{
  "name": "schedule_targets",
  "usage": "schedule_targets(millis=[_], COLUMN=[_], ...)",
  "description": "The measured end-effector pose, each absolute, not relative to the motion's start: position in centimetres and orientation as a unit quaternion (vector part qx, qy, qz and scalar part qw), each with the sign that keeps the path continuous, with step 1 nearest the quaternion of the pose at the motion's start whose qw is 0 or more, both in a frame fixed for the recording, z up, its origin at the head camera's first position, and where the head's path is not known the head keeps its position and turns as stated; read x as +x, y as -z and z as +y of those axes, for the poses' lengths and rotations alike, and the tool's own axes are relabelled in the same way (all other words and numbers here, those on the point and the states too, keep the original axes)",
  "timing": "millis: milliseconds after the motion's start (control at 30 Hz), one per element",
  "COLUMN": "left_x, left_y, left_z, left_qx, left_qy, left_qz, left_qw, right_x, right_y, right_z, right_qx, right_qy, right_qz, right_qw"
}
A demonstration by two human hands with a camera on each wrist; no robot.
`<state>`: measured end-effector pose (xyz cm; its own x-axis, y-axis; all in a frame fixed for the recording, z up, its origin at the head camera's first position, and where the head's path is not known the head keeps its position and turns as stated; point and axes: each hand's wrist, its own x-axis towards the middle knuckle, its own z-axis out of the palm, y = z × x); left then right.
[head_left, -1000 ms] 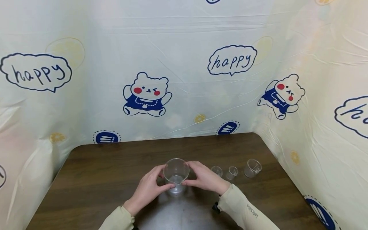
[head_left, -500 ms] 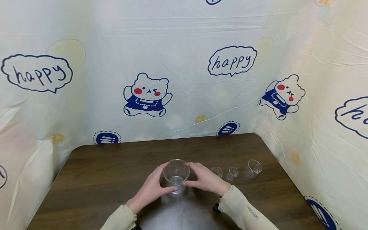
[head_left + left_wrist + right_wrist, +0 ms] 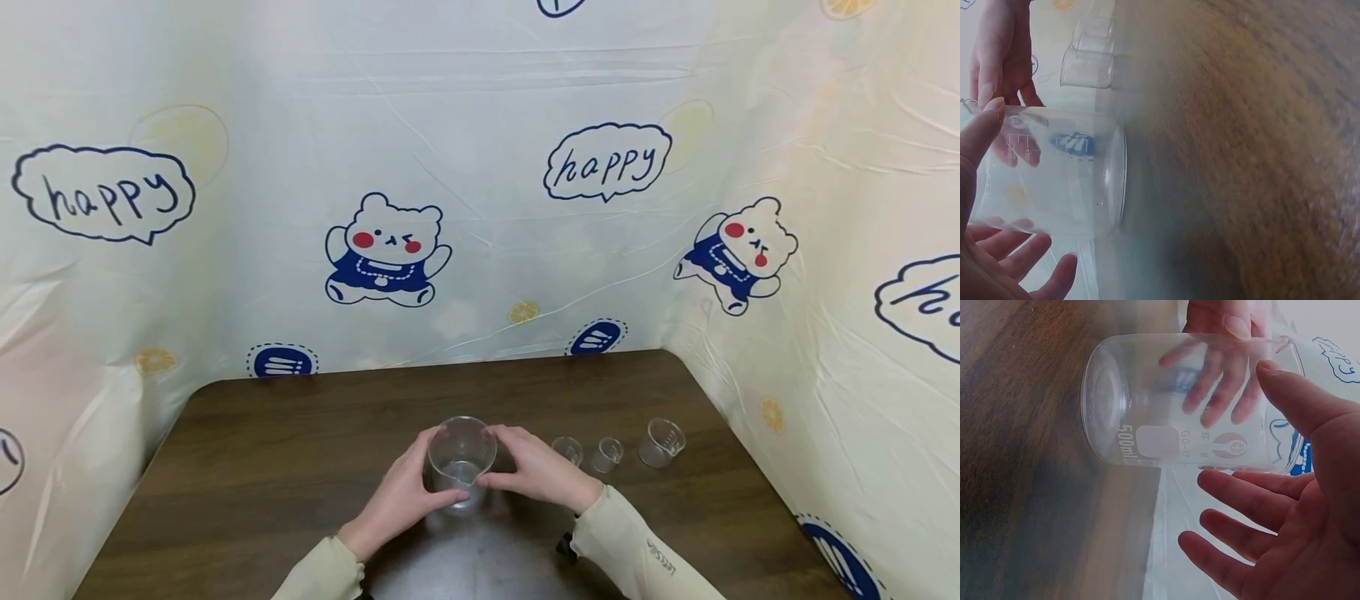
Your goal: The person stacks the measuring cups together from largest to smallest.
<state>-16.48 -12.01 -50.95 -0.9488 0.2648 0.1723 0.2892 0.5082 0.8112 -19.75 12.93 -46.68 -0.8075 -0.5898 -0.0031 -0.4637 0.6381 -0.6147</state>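
A large clear glass beaker (image 3: 462, 457), upright near the middle of the dark wooden table, sits between both hands. Its "500ml" marking reads sideways on the beaker (image 3: 1147, 406) in the right wrist view. My left hand (image 3: 401, 496) grips its left side, thumb across the front and fingers spread behind the glass. From the right, my right hand (image 3: 536, 468) holds it near the rim, thumb by the spout and index fingertip on the far side. The right hand's other fingers (image 3: 1235, 534) extend apart from the glass. The beaker (image 3: 1054, 181) looks empty in the left wrist view.
Right of the hands stand a small beaker (image 3: 567, 450), partly behind the right hand, another small beaker (image 3: 607, 455) and a medium beaker (image 3: 662, 443). Patterned curtains (image 3: 480, 167) hang behind the table (image 3: 300, 433) and along its sides.
My left hand has shifted slightly right, its thumb sliding lower along the front of the beaker and its fingers further round. The right hand and the beaker have stayed almost in place.
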Motion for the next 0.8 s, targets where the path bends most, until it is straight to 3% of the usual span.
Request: schedule_targets(millis=[800], left_x=[-16.57], left_y=[51.57], left_z=[-12.20], left_qx=[-0.161], left_qy=[0.481], left_qz=[-0.862], left_qw=[-0.009], right_x=[-19.71], right_y=[46.71], right_z=[12.92], right_qx=[-0.304], right_qy=[0.301], right_qz=[0.898], right_qw=[0.102])
